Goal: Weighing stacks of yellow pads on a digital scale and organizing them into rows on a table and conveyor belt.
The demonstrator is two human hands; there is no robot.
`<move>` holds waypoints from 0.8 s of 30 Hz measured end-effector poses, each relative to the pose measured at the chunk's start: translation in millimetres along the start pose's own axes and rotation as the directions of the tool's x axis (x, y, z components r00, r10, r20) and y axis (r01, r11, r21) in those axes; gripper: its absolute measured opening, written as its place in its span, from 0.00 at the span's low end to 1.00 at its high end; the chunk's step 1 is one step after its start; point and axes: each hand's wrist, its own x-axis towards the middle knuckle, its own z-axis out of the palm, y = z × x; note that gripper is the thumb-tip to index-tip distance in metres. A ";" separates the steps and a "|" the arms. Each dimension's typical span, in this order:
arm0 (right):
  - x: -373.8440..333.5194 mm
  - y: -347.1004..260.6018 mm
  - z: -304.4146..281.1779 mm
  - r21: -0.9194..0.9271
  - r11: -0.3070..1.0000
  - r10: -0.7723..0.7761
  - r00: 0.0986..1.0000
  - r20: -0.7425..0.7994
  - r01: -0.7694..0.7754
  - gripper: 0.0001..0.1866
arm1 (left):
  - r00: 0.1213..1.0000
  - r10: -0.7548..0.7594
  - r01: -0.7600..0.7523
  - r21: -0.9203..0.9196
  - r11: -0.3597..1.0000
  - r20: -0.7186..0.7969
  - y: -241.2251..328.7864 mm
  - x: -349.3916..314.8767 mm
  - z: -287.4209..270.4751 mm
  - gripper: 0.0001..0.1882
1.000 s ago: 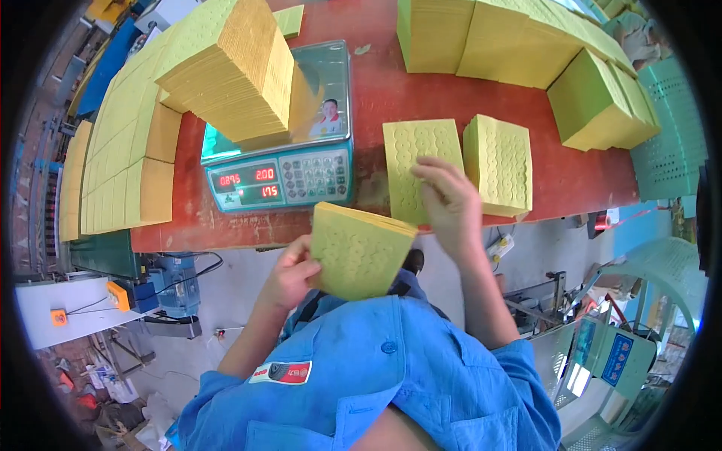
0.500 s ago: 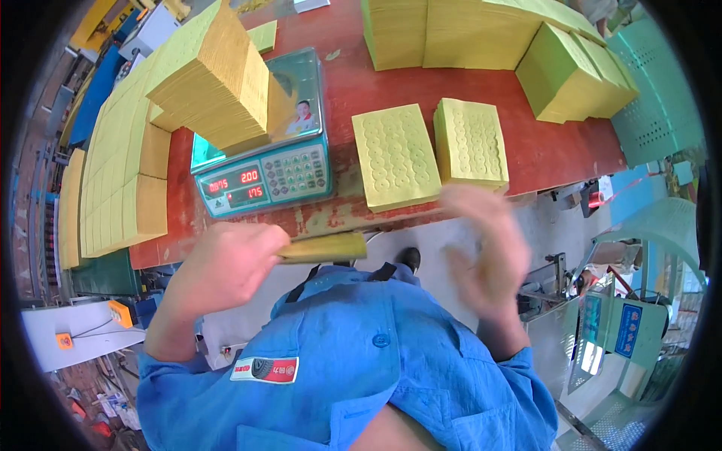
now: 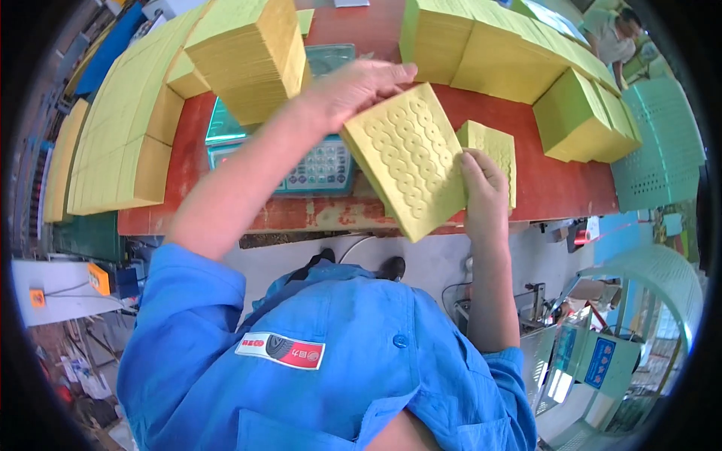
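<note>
Embossed with rows of coin-like rings, a stack of yellow paper (image 3: 410, 154) is held tilted between my hands above the front of the red table. My left hand (image 3: 362, 92) is against its far left corner, fingers reaching along the far edge and partly hidden behind it. At the right edge, my right hand (image 3: 485, 184) grips the stack, thumb on top. A second embossed stack (image 3: 496, 146) lies just beyond my right hand. Under my left forearm is a teal digital scale (image 3: 320, 165), its display mostly covered. A tall yellow paper stack (image 3: 244, 64) stands on it.
Long rows of yellow paper blocks line the left (image 3: 124, 128) and far right (image 3: 504, 56) of the red table (image 3: 564, 188). A green perforated panel (image 3: 662, 143) borders the right end. Another person (image 3: 613, 37) is at the far right. Machinery (image 3: 602, 353) stands at lower right.
My left hand has moved forward and right from near my waist to the stack; the curled yellow paper bundle it held is no longer visible. My right hand has closed on the stack, which is now tilted.
</note>
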 end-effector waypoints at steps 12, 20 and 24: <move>22.1 28.0 -16.0 0.058 0.992 0.121 0.978 -0.172 -0.113 0.12 | 0.993 -0.099 0.060 -0.419 0.906 -0.072 -82.3 -13.7 0.4 0.17; 11.0 17.9 -27.9 -0.294 0.950 0.093 0.994 -0.057 -0.106 0.10 | 0.940 0.035 -0.056 -0.053 0.997 -0.340 -101.1 8.1 4.8 0.14; 10.7 20.2 -28.8 -0.327 0.939 0.094 0.994 -0.051 -0.106 0.09 | 0.900 0.078 -0.050 0.078 0.996 -0.430 -114.7 6.6 8.2 0.16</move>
